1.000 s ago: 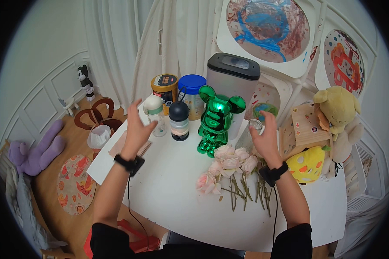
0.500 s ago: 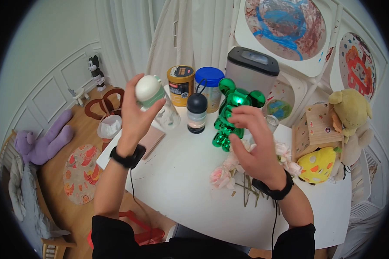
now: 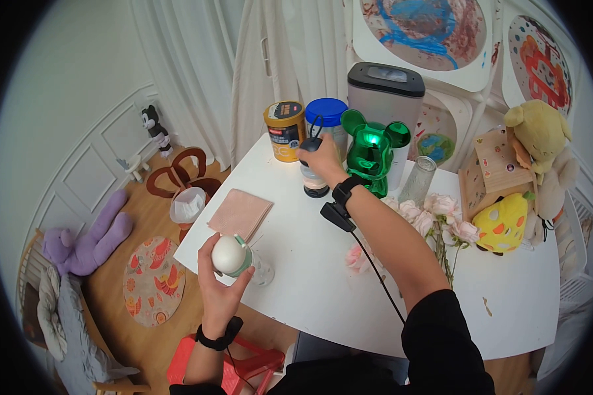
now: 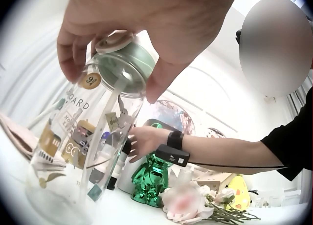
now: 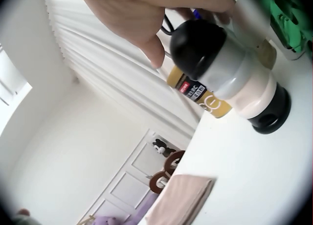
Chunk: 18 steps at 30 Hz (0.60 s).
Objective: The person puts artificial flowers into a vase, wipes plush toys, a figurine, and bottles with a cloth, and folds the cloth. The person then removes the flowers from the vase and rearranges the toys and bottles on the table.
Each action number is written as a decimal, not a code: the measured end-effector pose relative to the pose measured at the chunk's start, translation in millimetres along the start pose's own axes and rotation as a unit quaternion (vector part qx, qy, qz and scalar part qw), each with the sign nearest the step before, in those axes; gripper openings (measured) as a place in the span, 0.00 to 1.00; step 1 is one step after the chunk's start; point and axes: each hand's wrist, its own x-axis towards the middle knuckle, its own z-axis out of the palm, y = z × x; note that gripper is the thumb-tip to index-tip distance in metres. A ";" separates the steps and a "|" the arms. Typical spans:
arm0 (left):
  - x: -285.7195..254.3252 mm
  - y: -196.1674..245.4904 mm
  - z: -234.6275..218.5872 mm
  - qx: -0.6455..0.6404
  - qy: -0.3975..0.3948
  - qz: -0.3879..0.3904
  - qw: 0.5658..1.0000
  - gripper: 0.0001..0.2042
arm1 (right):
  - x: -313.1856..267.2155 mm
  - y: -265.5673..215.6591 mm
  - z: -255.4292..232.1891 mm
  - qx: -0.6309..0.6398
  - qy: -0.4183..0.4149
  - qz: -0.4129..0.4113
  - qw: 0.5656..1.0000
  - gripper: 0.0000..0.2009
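Note:
My left hand (image 3: 219, 297) grips a clear drinking bottle (image 4: 80, 137) by its pale green collar, below a round white cap. The bottle, printed with small cartoon pictures and a straw inside, is at the table's near left edge. My right hand (image 3: 326, 161) reaches over a stacked container (image 5: 244, 80) with a black domed lid, pale bands and a black base, standing on the table. In the right wrist view the thumb (image 5: 154, 54) shows a gap to the lid, with the other fingers partly hidden behind it. A shiny green bear figure (image 3: 369, 155) stands right of this hand.
A gold tin (image 3: 284, 131) and a blue-lidded can (image 3: 327, 110) stand behind the container. A folded pink cloth (image 3: 240, 214) lies at left. Pink roses (image 3: 441, 205), a glass vase (image 3: 418, 181), a wooden box (image 3: 497, 171) and plush toys (image 3: 507, 220) fill the right side.
My left hand took hold of the drinking bottle and brought it towards me to the near left edge. My right hand left the vase side and crossed leftward to the stacked container.

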 end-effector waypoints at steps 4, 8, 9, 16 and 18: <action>10.5 -2.9 9.2 0.008 0.009 0.034 0.999 0.37 | -9.9 6.6 -2.0 -0.057 0.038 -0.061 0.996 0.30; 18.5 -2.8 18.2 0.021 0.007 0.050 0.999 0.38 | -46.3 -4.1 -2.2 0.026 -0.014 -0.175 0.984 0.29; 20.4 -4.0 21.2 0.017 0.002 0.049 0.999 0.38 | -57.9 -16.5 -9.3 0.030 -0.063 -0.174 0.982 0.28; 24.8 -5.0 36.6 -0.005 0.023 0.070 0.997 0.38 | -103.5 -27.8 1.8 0.080 -0.225 -0.169 0.956 0.27; 23.6 -2.8 38.9 -0.024 0.027 0.063 0.997 0.38 | -108.9 -25.0 -0.6 0.110 -0.275 -0.184 0.937 0.30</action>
